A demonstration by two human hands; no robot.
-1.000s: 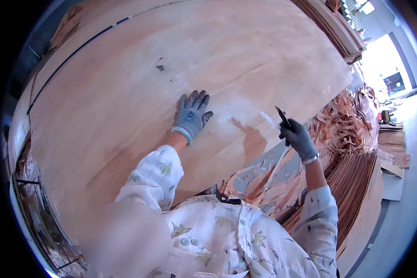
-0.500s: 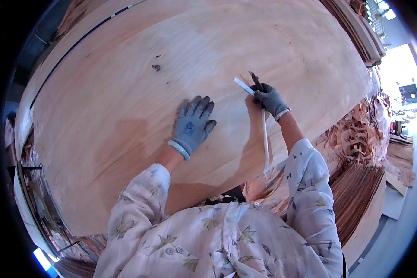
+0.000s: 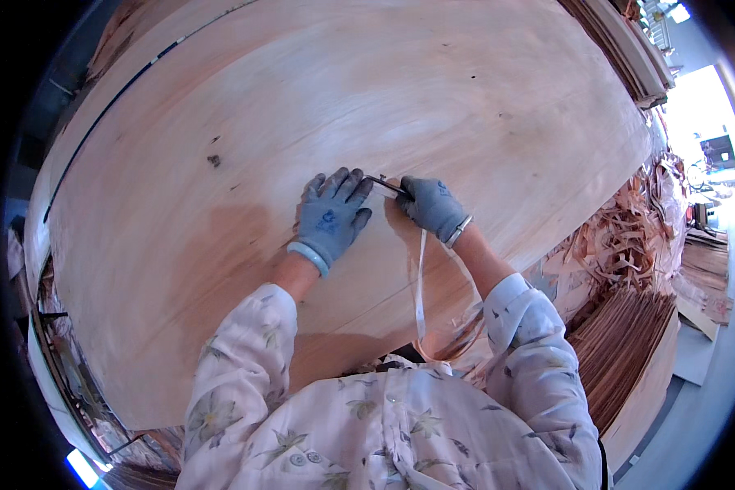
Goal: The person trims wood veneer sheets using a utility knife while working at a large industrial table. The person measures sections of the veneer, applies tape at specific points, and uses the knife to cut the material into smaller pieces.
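Note:
A large sheet of pale pinkish wood veneer [image 3: 220, 310] lies before me. My left hand [image 3: 331, 216], in a grey-blue work glove, rests flat on it with fingers stretched out. Close by on the right, my gloved right hand [image 3: 434, 206] is closed round a slim dark knife [image 3: 390, 186], whose tip points left to the left hand's fingers. A narrow white tape [image 3: 420, 282] hangs from below the right hand toward the sheet's near edge. Whether the tape's upper end touches the sheet is hard to see.
A long dark strip [image 3: 110, 102] runs along the sheet's far left. Torn veneer scraps [image 3: 629, 224] are heaped at the right, beside a stack of brown veneer sheets [image 3: 625, 351]. More stacked boards [image 3: 621, 53] stand at the far right. Small dark knots [image 3: 213, 160] mark the sheet.
My right hand has moved left and nearer, bringing the knife beside my left hand. The tape has swung left with it. The left hand stays flat; the sheet's knots appear further left and lower.

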